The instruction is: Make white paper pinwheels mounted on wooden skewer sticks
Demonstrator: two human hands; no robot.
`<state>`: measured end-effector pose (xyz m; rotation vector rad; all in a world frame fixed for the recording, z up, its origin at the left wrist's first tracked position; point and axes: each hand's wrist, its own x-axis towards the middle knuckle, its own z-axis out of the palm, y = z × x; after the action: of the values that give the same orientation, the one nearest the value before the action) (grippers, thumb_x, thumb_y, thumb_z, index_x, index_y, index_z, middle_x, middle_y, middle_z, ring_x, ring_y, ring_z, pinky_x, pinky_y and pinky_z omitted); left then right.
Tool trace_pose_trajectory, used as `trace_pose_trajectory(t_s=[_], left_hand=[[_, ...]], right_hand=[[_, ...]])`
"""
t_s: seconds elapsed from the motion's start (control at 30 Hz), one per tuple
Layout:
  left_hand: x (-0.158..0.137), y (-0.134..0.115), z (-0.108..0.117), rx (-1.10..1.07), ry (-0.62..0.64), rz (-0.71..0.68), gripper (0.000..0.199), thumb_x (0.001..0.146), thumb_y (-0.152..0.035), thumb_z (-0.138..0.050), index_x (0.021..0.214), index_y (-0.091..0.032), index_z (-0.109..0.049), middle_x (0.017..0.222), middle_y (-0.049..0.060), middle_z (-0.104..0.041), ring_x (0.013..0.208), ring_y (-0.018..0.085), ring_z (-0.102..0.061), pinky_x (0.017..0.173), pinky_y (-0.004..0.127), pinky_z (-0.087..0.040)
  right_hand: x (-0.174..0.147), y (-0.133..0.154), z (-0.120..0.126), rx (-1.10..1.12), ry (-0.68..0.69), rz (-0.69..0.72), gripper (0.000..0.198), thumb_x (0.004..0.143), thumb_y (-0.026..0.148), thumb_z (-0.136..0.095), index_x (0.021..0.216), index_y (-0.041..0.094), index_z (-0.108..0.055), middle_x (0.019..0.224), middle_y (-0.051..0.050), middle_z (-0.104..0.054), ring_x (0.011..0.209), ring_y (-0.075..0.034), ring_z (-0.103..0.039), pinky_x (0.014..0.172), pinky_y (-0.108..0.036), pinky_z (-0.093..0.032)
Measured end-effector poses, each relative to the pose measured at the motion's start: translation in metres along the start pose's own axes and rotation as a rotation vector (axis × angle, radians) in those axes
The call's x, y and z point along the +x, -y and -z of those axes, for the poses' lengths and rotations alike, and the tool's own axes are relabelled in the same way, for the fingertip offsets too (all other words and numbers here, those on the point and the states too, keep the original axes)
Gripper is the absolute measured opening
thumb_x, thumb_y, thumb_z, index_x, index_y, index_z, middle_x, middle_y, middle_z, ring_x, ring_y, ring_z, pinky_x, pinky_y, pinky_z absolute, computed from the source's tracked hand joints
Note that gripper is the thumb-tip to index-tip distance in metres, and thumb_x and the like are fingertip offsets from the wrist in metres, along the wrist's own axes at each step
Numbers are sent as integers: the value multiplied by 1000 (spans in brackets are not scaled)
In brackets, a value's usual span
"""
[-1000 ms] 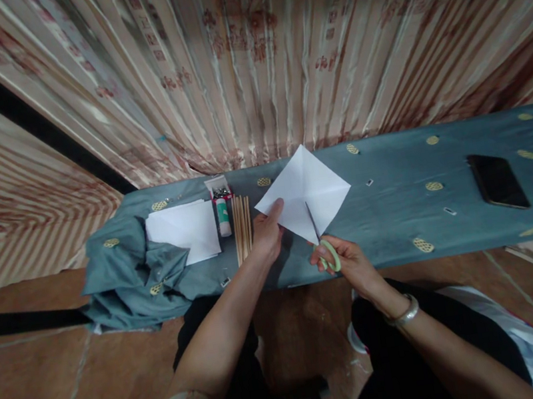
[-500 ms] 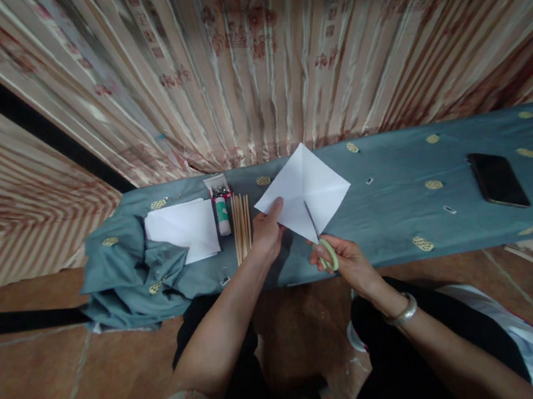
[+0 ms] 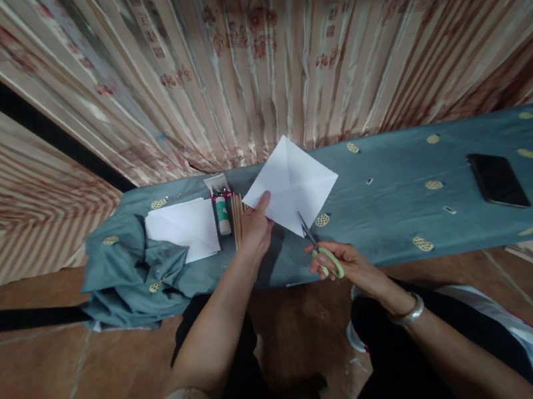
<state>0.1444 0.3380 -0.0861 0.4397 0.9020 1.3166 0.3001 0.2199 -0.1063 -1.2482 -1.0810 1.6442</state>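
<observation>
Patterned curtain (image 3: 249, 60). Cloth-covered table (image 3: 392, 227) before it. White sheet (image 3: 288, 179) over table's middle, lower-left edge pinched in left hand (image 3: 256, 229). Paper stack (image 3: 187, 225) left; phone (image 3: 498, 180) far right. Right hand (image 3: 346, 261) gripping scissors (image 3: 309, 236) by handles, blades at sheet's lower corner. Sticks (image 3: 237, 221) beside left hand, then glue stick (image 3: 222, 216).

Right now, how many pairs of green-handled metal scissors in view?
1 pair of scissors, in the right hand, blades at the near corner of the creased square white paper held by the left hand. More could be hidden under the rumpled blue-green cloth.
</observation>
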Motion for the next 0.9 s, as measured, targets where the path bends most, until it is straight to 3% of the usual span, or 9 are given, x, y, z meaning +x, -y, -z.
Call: trace_pose_trajectory(t_s=[0.13, 0.27, 0.5, 0.7, 0.9], left_hand=[[8, -10, 7, 9, -34, -51, 23, 68, -19, -79, 89, -16, -69, 83, 3, -76, 89, 19, -72, 87, 31, -56], [12, -14, 17, 93, -9, -72, 31, 57, -25, -86, 80, -14, -69, 78, 4, -75, 78, 19, -71, 76, 28, -56], [8, -10, 26, 283, 127, -19, 39, 50, -36, -87, 78, -14, -72, 81, 8, -76, 82, 25, -71, 75, 34, -54], [6, 3, 24, 394, 172, 87, 32, 52, -35, -85, 74, -15, -74, 75, 7, -75, 66, 19, -67, 67, 31, -52], [-3, 16, 22, 517, 261, 118, 28, 51, -34, -86, 66, -15, -72, 65, 4, -72, 55, 15, -61, 58, 28, -47]], right_hand=[[-12, 9, 21, -55, 132, -105, 46, 70, 55, -78, 97, 18, -71, 71, -2, -69, 55, -9, -56, 51, -22, -42], [-25, 18, 44, -91, 137, -88, 47, 70, 54, -79, 99, 18, -72, 72, -3, -70, 56, -11, -57, 53, -24, -45], [-25, 29, 80, -86, -263, 109, 54, 62, 60, -81, 96, 19, -72, 66, -3, -68, 51, -12, -54, 43, -22, -39], [-11, 26, 71, -89, -476, 232, 53, 58, 52, -86, 98, 23, -69, 79, -2, -73, 62, -14, -61, 56, -26, -48], [-3, 24, 49, -76, -450, 195, 51, 50, 42, -89, 90, 23, -65, 67, 6, -67, 57, -11, -56, 57, -25, -47]])
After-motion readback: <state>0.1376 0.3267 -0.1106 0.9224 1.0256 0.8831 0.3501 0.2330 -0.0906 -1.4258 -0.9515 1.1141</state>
